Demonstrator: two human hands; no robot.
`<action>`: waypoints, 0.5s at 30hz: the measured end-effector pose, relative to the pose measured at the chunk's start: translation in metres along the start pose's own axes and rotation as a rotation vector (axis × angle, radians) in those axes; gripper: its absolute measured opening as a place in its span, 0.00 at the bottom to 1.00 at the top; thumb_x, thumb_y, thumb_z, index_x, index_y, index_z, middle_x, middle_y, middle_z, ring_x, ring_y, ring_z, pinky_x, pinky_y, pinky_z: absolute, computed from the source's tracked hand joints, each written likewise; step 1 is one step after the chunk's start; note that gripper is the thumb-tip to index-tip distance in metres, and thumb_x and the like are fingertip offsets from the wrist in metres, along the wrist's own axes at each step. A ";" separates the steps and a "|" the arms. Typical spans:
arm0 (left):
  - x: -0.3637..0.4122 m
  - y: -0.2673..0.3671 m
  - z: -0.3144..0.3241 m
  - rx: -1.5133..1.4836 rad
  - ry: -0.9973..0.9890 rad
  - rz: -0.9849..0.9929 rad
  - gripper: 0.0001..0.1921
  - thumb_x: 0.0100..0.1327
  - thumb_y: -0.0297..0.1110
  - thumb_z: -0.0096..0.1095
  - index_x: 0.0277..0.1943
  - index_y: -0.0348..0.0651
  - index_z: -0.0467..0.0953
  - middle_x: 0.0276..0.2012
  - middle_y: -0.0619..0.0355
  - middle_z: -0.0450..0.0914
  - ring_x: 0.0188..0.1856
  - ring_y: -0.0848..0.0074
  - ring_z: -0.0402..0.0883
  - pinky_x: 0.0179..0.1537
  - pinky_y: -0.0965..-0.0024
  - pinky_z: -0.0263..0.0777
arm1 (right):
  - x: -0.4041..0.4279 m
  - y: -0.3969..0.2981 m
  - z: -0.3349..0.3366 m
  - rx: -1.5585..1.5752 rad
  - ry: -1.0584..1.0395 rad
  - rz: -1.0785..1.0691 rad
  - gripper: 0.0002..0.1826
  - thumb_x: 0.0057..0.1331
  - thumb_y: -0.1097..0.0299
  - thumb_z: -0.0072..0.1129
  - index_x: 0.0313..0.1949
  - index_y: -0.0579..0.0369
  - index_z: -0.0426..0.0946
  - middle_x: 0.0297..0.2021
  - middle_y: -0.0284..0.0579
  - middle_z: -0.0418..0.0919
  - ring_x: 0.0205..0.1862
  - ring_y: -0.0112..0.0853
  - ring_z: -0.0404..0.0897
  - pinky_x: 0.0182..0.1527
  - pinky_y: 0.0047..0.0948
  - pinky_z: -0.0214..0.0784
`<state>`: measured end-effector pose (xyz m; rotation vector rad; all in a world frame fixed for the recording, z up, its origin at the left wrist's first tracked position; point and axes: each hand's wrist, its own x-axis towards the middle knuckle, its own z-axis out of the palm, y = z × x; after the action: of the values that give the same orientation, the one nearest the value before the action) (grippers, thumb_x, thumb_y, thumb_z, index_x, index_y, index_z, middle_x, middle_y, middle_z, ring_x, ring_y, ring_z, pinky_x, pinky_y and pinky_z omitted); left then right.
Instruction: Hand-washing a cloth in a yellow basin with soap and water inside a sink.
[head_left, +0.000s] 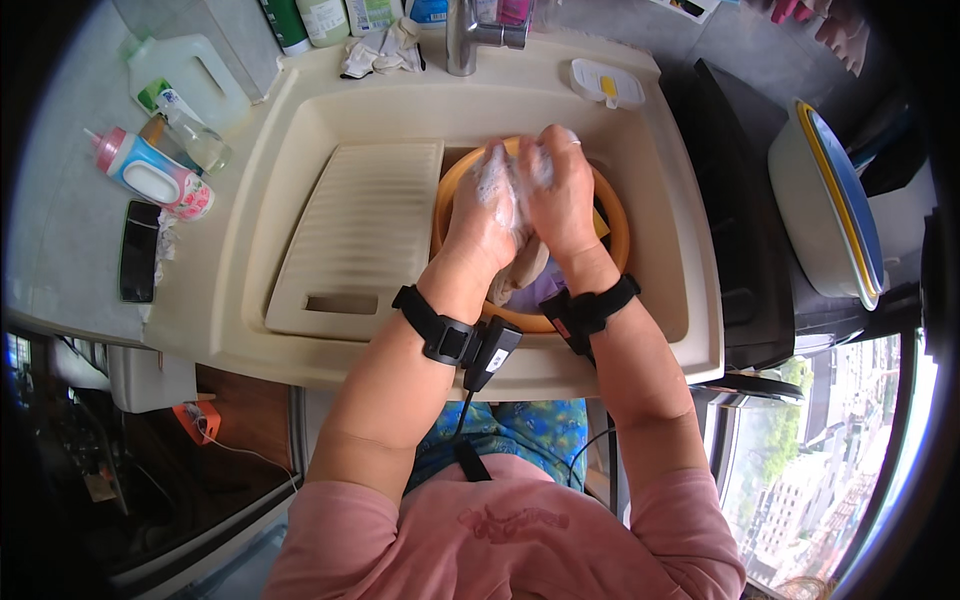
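Observation:
Soapy foam covers my left hand (491, 202) and the fingers of my right hand (559, 184), which meet above an orange round basin (616, 217). Both hands grip a wet beige cloth (521, 274), part of which hangs down between my wrists. Lower in the basin lies a purple cloth (541, 291), and something yellow shows beside my right wrist. The basin stands in a cream laundry sink (367, 112), to the right of its ribbed washboard (360, 225). My forearms hide part of the basin's near side.
A chrome faucet (461, 45) rises at the sink's back, between white gloves (384, 51) and a soap box (607, 82). Bottles and a phone (140, 251) are on the left ledge. Nested basins (821, 210) lean at the right, above a window.

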<state>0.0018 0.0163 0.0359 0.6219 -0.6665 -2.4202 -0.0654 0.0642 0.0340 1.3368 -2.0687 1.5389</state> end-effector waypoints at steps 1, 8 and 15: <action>0.003 0.000 -0.005 -0.034 0.017 0.008 0.15 0.66 0.43 0.40 0.42 0.40 0.68 0.35 0.60 0.72 0.37 0.74 0.72 0.39 0.71 0.67 | -0.006 -0.008 0.000 0.041 -0.053 0.004 0.09 0.57 0.67 0.51 0.28 0.59 0.66 0.27 0.57 0.69 0.31 0.53 0.69 0.33 0.44 0.64; 0.005 0.011 -0.009 -0.041 0.077 -0.032 0.14 0.66 0.43 0.40 0.36 0.40 0.67 0.29 0.61 0.71 0.30 0.76 0.72 0.32 0.73 0.69 | -0.008 -0.003 0.009 -0.069 -0.136 -0.163 0.08 0.55 0.68 0.52 0.32 0.58 0.67 0.28 0.57 0.70 0.30 0.53 0.71 0.33 0.42 0.67; 0.005 0.019 -0.017 0.567 -0.128 0.051 0.17 0.53 0.38 0.63 0.41 0.36 0.70 0.33 0.58 0.75 0.35 0.75 0.74 0.39 0.73 0.68 | 0.008 0.032 -0.013 0.296 -0.209 0.362 0.18 0.58 0.57 0.56 0.28 0.63 0.69 0.20 0.43 0.71 0.24 0.28 0.69 0.30 0.25 0.63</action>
<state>0.0148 -0.0063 0.0322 0.6561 -1.4273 -2.2315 -0.0985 0.0719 0.0246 1.3187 -2.3881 1.9978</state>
